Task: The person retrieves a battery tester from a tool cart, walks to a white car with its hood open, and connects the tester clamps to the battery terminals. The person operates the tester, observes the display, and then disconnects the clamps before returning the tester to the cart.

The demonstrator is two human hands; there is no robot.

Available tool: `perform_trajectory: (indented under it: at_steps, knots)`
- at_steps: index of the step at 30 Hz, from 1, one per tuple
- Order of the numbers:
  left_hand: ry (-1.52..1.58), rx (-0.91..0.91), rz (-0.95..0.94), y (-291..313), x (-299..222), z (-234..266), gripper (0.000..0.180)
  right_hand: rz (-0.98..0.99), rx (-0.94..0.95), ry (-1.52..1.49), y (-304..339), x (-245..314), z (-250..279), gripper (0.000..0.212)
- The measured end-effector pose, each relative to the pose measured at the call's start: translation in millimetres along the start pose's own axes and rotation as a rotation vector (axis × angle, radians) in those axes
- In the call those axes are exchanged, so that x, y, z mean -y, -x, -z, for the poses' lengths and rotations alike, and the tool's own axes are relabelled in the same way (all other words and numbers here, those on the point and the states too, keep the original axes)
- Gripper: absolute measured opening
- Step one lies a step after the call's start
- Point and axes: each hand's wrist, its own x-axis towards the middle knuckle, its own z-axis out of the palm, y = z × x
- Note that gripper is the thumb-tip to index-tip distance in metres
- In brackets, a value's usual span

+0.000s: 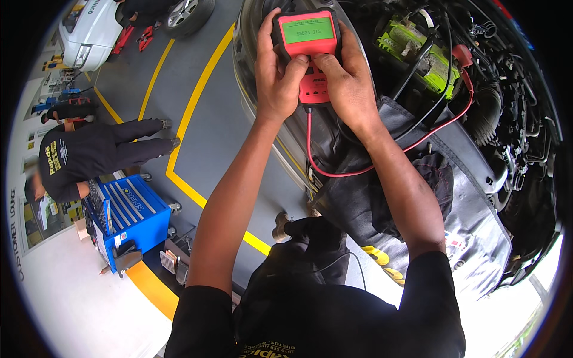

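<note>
Red tester (310, 49), between left hand (279, 80) and right hand (350, 80)

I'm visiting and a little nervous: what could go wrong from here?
The red cable runs under the right forearm; a snag might tug the red clamp at the green battery. The red tester is held between the left hand and right hand, so a slip could drop it.

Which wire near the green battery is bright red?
The wire looping below the tester and running up to the red clamp; the wires crossing the battery look black.
</note>
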Motion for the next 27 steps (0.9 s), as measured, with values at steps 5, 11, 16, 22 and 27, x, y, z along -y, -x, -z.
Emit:
perform_trajectory:
  at_steps: [5, 11, 16, 22, 27]
  knots:
    - [0.003, -0.011, 0.002, -0.2, -1.5, -0.8, 0.083, 0.017, 0.009, 0.024, -0.8, 0.8, 1.0, 0.068]
    - [-0.01, -0.005, 0.009, 0.2, -0.3, 0.7, 0.083, -0.005, 0.009, 0.004, -1.2, -0.2, 0.9, 0.068]
    - [0.001, -0.004, 0.003, 0.0, 1.3, 0.3, 0.083, 0.077, -0.005, 0.013, -3.4, -6.3, 1.4, 0.074]
    - [0.001, -0.006, -0.023, -0.8, 1.5, 0.4, 0.083, 0.099, -0.004, 0.041, -3.4, -7.6, 0.5, 0.073]
    - [-0.002, -0.009, -0.021, -0.6, 1.5, 0.5, 0.082, 0.102, -0.004, 0.047, -2.9, -7.0, 0.7, 0.072]
